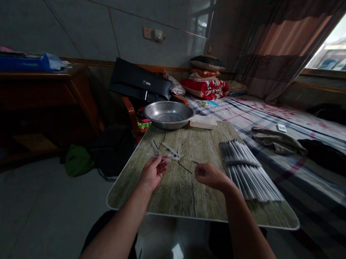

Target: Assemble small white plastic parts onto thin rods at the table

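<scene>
Left hand (153, 171) grasping a slim translucent white tube (172, 158), right hand (207, 174) curled nearby

The left hand, palm turned partly up, pinches the tube between its thumb and fingers above the middle of a rectangular, wood-grain tabletop (172, 201) with pale edging and rounded corners. The right hand faces it, slightly apart, with its fingers folded inward. A short, thin dark rod (194, 162) points out beside its knuckles; whether the fingers grip it, I cannot tell.

Just beyond the left hand, more slim translucent white pieces (170, 149) lie at angles to one another. A longer, thin black stick (185, 168) slants across the gap between the hands, near a few tiny dark parts too blurred to identify.

On the right side of the tabletop, two rows of slender silvery-grey sticks (254, 182) lie packed side by side, the farther row showing dark ends. At the far edge stands a wide, round, shiny metal basin (167, 124), with a shallow rectangular white tray (203, 125) just beside it.

A bed with a blue-and-white plaid sheet (243, 119) runs along the right, bearing a folded red-and-white patterned quilt (205, 88). Behind the basin, a large black case (137, 81) leans on a brown wooden chair (130, 113).
</scene>
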`<state>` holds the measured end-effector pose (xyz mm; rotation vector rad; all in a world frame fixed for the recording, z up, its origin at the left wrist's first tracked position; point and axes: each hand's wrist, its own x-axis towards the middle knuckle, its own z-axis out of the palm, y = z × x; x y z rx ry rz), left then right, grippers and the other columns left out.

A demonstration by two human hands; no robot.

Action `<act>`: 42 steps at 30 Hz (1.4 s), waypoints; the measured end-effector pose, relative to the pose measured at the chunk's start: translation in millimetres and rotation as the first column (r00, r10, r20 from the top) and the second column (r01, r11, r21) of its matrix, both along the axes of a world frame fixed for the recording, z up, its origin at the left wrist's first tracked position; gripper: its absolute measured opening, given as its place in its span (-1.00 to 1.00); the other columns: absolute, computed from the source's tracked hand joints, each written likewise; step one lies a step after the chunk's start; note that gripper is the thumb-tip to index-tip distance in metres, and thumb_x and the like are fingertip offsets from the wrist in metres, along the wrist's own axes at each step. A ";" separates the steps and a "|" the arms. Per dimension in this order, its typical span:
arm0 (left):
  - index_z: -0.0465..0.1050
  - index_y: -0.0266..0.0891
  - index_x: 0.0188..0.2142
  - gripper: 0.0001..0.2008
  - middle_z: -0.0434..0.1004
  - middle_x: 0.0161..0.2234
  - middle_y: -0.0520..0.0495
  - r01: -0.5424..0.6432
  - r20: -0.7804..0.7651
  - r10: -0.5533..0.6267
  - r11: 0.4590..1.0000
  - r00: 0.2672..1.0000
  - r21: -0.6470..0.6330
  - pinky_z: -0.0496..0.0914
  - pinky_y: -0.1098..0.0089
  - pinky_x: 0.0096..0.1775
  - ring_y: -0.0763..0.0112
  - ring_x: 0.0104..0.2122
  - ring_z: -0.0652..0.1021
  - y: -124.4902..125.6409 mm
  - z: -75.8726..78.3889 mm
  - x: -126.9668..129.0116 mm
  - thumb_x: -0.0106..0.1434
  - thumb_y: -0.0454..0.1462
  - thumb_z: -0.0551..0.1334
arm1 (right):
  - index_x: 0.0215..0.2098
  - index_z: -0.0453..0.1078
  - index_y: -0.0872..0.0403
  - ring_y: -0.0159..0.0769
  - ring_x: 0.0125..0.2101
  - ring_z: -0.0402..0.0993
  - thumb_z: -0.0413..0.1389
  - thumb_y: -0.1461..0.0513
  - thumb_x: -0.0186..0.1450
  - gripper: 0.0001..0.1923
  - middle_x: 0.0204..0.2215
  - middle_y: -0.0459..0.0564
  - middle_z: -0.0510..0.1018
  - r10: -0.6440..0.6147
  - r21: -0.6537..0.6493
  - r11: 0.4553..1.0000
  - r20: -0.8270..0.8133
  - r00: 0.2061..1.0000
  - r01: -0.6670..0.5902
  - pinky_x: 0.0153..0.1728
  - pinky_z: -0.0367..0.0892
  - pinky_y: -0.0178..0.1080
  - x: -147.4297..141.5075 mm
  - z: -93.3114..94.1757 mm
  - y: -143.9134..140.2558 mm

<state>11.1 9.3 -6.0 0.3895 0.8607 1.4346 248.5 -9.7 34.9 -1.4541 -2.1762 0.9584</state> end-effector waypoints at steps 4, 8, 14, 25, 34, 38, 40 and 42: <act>0.39 -0.28 -0.32 -0.86 0.63 -0.35 -0.08 0.017 -0.015 -0.017 1.000 1.000 0.008 0.43 0.56 -0.54 0.49 -0.52 0.58 -0.2 -0.5 0.2 0.13 -0.34 0.32 | -0.51 0.37 0.15 -0.46 -0.55 0.28 0.05 0.36 0.03 -0.93 -0.60 -0.14 0.40 0.007 -0.012 1.000 0.017 1.000 -0.007 -0.52 0.14 -0.41 -1.9 -1.3 -0.3; 0.37 -0.26 -0.30 -0.77 0.62 -0.35 -0.07 0.039 -0.061 -0.036 0.998 0.997 0.044 0.39 0.58 -0.55 0.49 -0.50 0.58 -0.9 -2.1 0.6 0.08 -0.29 0.37 | -0.52 0.36 0.15 -0.47 -0.54 0.26 0.05 0.37 0.03 -0.93 -0.60 -0.14 0.39 0.014 -0.016 1.000 0.013 1.000 -0.014 -0.52 0.13 -0.41 -3.4 -1.6 -1.4; 0.36 -0.27 -0.30 -0.73 0.62 -0.36 -0.07 0.136 -0.158 -0.116 0.983 0.981 0.123 0.33 0.62 -0.58 0.54 -0.51 0.55 -4.3 -1.3 3.5 0.06 -0.25 0.39 | -0.49 0.33 0.12 -0.50 -0.58 0.22 0.11 0.33 0.06 -0.98 -0.62 -0.18 0.34 -0.020 -0.100 0.995 -0.243 0.970 -0.005 -0.54 0.12 -0.40 -5.1 -6.1 1.4; 0.36 -0.29 -0.26 -0.95 0.62 -0.37 -0.12 0.304 0.057 -0.305 0.952 0.951 0.019 0.47 0.52 -0.54 0.41 -0.50 0.62 -7.4 6.0 2.6 0.29 -0.39 0.14 | -0.37 0.40 0.11 -0.41 -0.46 0.40 0.31 0.16 0.06 -0.75 -0.46 -0.07 0.50 -0.131 -0.238 0.961 -0.842 0.524 -0.143 -0.46 0.29 -0.35 -56.9 -12.4 -5.6; 0.37 -0.31 -0.30 -0.91 0.60 -0.45 -0.12 0.374 0.118 -0.374 0.927 0.920 0.021 0.47 0.53 -0.56 0.41 -0.54 0.61 -11.9 7.4 1.8 0.31 -0.40 0.11 | -0.48 0.26 0.08 -0.51 -0.65 0.21 0.28 0.10 0.07 -0.69 -0.64 -0.21 0.34 -0.140 -0.206 0.978 -0.783 0.606 -0.040 -0.62 0.13 -0.41 -69.6 -24.4 -3.1; 0.38 -0.32 -0.32 -0.84 0.60 -0.46 -0.12 0.278 0.197 -0.263 0.959 0.945 -0.051 0.44 0.54 -0.60 0.44 -0.58 0.59 -7.5 8.8 -1.5 0.35 -0.39 0.06 | -0.46 0.31 0.09 -0.46 -0.62 0.26 0.12 0.11 0.18 -0.79 -0.62 -0.16 0.37 -0.169 -0.148 0.984 -0.658 0.734 0.095 -0.58 0.18 -0.38 -62.2 -24.4 4.5; 0.39 -0.32 -0.33 -0.83 0.59 -0.47 -0.11 0.219 0.242 -0.193 0.972 0.951 -0.088 0.44 0.54 -0.60 0.46 -0.59 0.58 -4.6 8.5 -3.4 0.35 -0.39 0.05 | -0.42 0.37 0.10 -0.41 -0.55 0.34 0.07 0.18 0.21 -0.86 -0.56 -0.11 0.44 -0.187 -0.020 0.979 -0.491 0.851 0.203 -0.51 0.22 -0.37 -59.5 -22.0 13.7; 0.39 -0.33 -0.34 -0.82 0.58 -0.49 -0.09 0.171 0.273 -0.138 0.980 0.952 -0.103 0.43 0.54 -0.61 0.46 -0.60 0.57 -2.5 8.5 -4.5 0.35 -0.38 0.05 | -0.36 0.44 0.11 -0.35 -0.42 0.43 0.06 0.28 0.20 -0.88 -0.45 -0.04 0.53 -0.182 0.163 0.961 -0.243 0.953 0.225 -0.37 0.27 -0.34 -60.8 -18.5 26.1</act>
